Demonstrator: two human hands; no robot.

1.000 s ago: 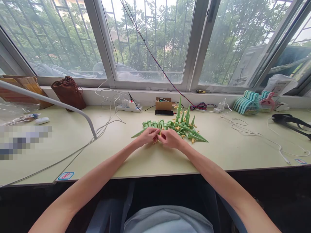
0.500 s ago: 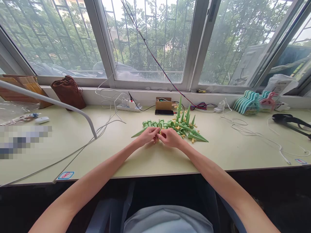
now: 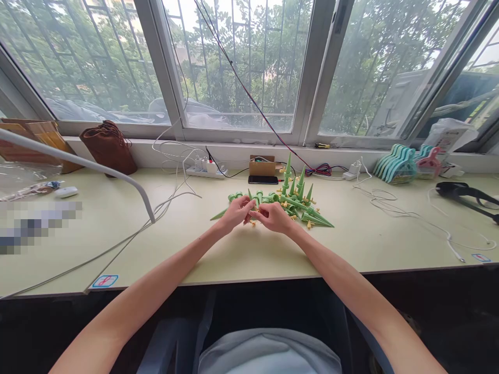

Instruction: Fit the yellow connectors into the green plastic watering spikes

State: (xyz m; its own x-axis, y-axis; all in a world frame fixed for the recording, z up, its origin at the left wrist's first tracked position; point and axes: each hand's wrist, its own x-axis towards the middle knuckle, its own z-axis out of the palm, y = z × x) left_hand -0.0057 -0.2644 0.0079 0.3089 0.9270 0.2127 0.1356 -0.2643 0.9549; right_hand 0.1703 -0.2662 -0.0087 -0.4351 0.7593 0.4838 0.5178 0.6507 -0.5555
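My left hand is closed on a green plastic plant-watering spike, whose tip points up above the fingers; its lower part is hidden. Right beside it, my right hand is curled in a pinch at a small yellow valve, mostly covered by the fingers. Under the hands a loose yellow valve lies on the table. Just behind and to the right is a pile of green watering spikes, several upright and others lying down, many with yellow valves. One spike pokes out left of my left hand.
A black phone lies before a small cardboard box. A power strip and white cables are at the back left, near a brown pouch. Teal hangers and dark glasses are at right. A grey curved arm crosses at left.
The spike in my left hand has shifted slightly left, its tip now left of where it was. My hands have parted a little at the knuckles, and the yellow valve below shows more.
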